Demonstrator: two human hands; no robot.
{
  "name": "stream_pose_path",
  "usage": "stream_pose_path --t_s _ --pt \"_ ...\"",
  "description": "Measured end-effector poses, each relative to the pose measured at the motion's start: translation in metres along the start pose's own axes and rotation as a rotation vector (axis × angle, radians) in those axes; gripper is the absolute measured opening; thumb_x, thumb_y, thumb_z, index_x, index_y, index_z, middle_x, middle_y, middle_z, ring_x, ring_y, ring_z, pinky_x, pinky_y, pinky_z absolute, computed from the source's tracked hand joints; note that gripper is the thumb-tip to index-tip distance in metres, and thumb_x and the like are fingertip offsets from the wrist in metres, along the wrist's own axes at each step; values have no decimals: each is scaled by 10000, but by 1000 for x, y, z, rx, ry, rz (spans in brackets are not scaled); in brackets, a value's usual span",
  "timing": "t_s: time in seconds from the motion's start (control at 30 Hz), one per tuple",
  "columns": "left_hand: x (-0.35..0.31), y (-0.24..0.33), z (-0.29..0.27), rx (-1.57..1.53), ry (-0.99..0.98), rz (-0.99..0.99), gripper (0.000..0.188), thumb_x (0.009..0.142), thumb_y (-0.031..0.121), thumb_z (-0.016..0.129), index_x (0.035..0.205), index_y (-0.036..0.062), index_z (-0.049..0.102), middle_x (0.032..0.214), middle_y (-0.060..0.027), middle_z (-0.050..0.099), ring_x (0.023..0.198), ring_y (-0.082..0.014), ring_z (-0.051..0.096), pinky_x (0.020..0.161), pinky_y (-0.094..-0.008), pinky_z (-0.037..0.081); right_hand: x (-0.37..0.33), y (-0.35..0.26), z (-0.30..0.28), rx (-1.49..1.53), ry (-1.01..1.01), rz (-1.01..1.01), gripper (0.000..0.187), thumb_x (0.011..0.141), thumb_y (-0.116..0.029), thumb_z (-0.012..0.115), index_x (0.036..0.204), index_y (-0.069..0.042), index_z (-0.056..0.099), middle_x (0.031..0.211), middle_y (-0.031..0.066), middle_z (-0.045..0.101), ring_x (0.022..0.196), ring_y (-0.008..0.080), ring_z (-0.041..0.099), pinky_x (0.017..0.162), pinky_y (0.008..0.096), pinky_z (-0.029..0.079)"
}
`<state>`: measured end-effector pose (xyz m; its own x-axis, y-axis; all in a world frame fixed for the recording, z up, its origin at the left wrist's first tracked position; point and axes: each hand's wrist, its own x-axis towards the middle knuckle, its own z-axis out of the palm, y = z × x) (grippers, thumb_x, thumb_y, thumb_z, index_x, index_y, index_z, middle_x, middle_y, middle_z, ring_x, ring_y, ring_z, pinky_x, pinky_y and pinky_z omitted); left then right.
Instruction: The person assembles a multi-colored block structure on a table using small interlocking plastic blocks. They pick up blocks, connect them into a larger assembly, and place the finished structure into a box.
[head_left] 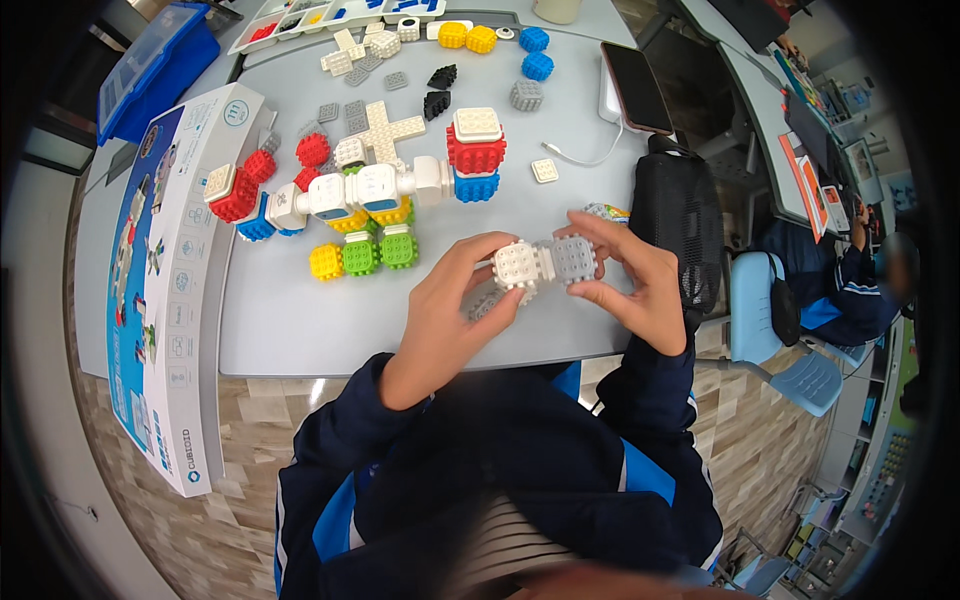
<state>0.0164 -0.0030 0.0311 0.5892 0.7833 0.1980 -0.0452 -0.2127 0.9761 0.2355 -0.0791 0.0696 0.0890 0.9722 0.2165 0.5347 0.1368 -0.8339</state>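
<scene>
My left hand (455, 300) is closed round a white studded cube block (516, 264) above the table's front edge. A grey studded cube block (574, 259) sits in the fingers of my right hand (635, 280). A short pale piece lies between the two blocks; whether they are joined I cannot tell. Another grey studded piece (485, 305) shows partly under my left fingers. Beyond my hands stands an assembled block figure with white modules (378, 188), red blocks (476, 150), blue blocks (478, 186) and green blocks (398, 248).
On the left lies a large printed box (185, 300), with a blue bin (160, 70) behind it. Loose pieces, including a white cross-shaped plate (385, 130), are spread at the back. A phone (637, 87), a white cable (590, 155) and a black mesh case (678, 225) lie to the right.
</scene>
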Motion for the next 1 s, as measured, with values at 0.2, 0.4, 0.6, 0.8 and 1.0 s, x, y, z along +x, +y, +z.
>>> stream_pose_path --t_s 0.2,0.4,0.6,0.8,1.0 --pt "-20 1 -11 -131 -12 43 521 847 -99 737 1335 -63 558 1312 -178 609 1222 -259 616 1036 -403 530 -4 -16 8 -59 -50 -85 586 659 -151 900 1182 29 707 978 139 731 740 179 603 698 286 502" --pt "-32 -4 -20 -1 85 178 502 774 -35 816 1239 -40 628 1146 -188 700 1062 -275 701 919 -344 574 -2 -21 21 -57 -112 -191 555 701 -154 876 1203 -1 693 878 135 656 691 231 596 627 315 502" --pt "-38 -10 -24 42 115 189 475 753 -48 825 1189 -45 637 1140 -206 709 1019 -292 710 891 -341 562 -1 -22 29 -68 -106 -262 550 713 -133 863 1202 37 678 875 160 647 703 265 608 627 329 506" --pt "-34 -7 -52 39 -56 133 529 800 -49 816 1273 -78 580 1240 -230 653 1174 -284 649 1011 -402 542 -5 -26 44 -29 -115 -143 550 721 -162 866 1192 53 682 972 172 699 770 253 642 711 322 526" --pt "-29 -4 -62 -769 -396 -255 816 876 401 757 1452 -64 414 1367 -189 550 1212 -284 603 1015 -425 515 -5 -27 43 228 -220 -191 504 797 -234 825 1205 31 692 1167 173 726 1005 303 649 923 413 510"
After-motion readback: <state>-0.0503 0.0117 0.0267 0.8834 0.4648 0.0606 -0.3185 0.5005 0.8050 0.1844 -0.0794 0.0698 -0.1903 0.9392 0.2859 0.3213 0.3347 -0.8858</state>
